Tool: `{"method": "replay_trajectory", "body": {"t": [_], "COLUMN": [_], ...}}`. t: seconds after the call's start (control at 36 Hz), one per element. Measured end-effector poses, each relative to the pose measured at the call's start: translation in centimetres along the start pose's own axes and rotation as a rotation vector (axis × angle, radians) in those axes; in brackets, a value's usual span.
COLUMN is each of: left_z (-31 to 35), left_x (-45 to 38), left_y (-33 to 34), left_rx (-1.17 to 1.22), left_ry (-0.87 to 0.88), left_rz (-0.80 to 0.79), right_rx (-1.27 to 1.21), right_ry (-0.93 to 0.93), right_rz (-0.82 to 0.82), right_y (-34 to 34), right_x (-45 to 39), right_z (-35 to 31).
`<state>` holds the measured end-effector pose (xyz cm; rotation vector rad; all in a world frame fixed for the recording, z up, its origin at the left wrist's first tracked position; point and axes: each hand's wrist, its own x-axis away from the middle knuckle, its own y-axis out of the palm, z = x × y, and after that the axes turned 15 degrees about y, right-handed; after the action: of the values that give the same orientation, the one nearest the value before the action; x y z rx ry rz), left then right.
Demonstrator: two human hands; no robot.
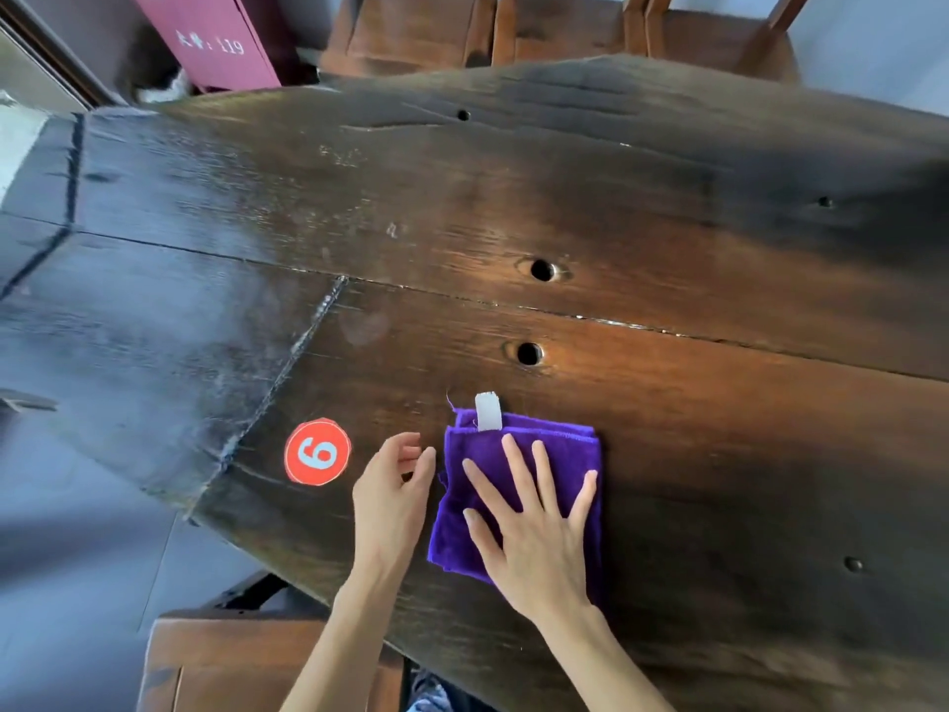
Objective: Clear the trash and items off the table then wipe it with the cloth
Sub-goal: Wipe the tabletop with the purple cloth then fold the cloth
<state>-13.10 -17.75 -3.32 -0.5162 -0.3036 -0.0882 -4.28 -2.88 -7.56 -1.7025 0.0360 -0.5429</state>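
Observation:
A folded purple cloth (pixel 560 454) with a white tag at its far edge lies on the dark wooden table (pixel 513 208), near the table's front edge. My right hand (pixel 534 526) lies flat on the cloth with fingers spread. My left hand (pixel 393 490) hovers just left of the cloth, fingers loosely curled and holding nothing. No trash or loose items show on the tabletop.
A round red sticker with the number 6 (pixel 317 452) is stuck on the table left of my hands. Wooden chairs (pixel 565 28) stand at the far side, a wooden bench (pixel 231 665) near me, and a maroon box (pixel 215 38) on the floor at the back left.

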Motion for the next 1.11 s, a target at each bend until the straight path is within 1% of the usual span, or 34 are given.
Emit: {"method": "replay_trajectory", "body": {"t": [0.06,0.11,0.19,0.28,0.33,0.36,0.44,0.47,0.53,0.58,0.64,0.72,0.81,0.86,0.92,1.0,1.11], "left_z": [0.1,0.4,1.3,1.7,1.9,2.0,2.2,2.2,2.2,2.2,2.2,2.2,2.1,2.0,2.2,4.1,4.1], "left_x": [-0.1,-0.6,-1.0,-1.4,-1.6,-1.5,-1.3,-1.1,-0.7,-0.3,0.1,0.1,0.2,0.1,-0.5,-1.8,-2.2], "left_y": [-0.4,-0.5,-0.4,-0.2,-0.1,0.0,0.4,0.6,1.0,1.4,1.6,1.9,2.1,2.2,2.2,2.3,2.7], "left_rx": [0.081,0.104,0.028,-0.022,-0.063,-0.097,-0.197,-0.220,-0.266,-0.262,-0.219,-0.162,-0.142,-0.136,-0.135,-0.116,-0.143], "left_ry": [-0.104,-0.167,-0.164,-0.164,-0.153,-0.140,-0.099,-0.098,-0.100,-0.120,-0.160,-0.220,-0.254,-0.268,-0.274,-0.261,-0.340], "left_rz": [0.014,-0.031,-0.131,-0.183,-0.202,-0.210,-0.220,-0.225,-0.241,-0.235,-0.222,-0.204,-0.230,-0.245,-0.251,-0.237,-0.234], "right_rx": [-0.008,-0.006,-0.040,-0.095,-0.196,-0.289,-0.647,-0.733,-0.815,-0.826,-0.815,-0.778,-0.781,-0.786,-0.739,-0.726,-0.728], "right_ry": [0.029,0.051,0.062,0.024,0.010,0.027,0.205,0.289,0.461,0.602,0.699,0.759,0.809,0.828,0.813,0.787,0.778], "right_rz": [-0.029,-0.057,-0.095,-0.140,-0.163,-0.157,-0.070,-0.032,-0.003,-0.031,-0.079,-0.145,-0.206,-0.229,-0.232,-0.192,-0.185], "right_y": [-0.6,-1.0,-1.4,-2.0,-2.7,-3.3,-5.1,-5.5,-6.4,-6.8,-6.8,-6.8,-6.4,-6.1,-5.8,-6.8,-6.5], "right_x": [-0.5,-1.0,-1.6,-1.9,-1.8,-1.8,-1.4,-1.3,-1.1,-1.0,-1.1,-1.2,-0.9,-0.8,-1.4,-2.9,-3.3], "right_z": [-0.2,-0.4,-0.9,-0.7,0.2,0.8,2.8,3.7,5.2,6.4,7.1,7.4,7.1,7.0,6.6,6.6,5.9]}}
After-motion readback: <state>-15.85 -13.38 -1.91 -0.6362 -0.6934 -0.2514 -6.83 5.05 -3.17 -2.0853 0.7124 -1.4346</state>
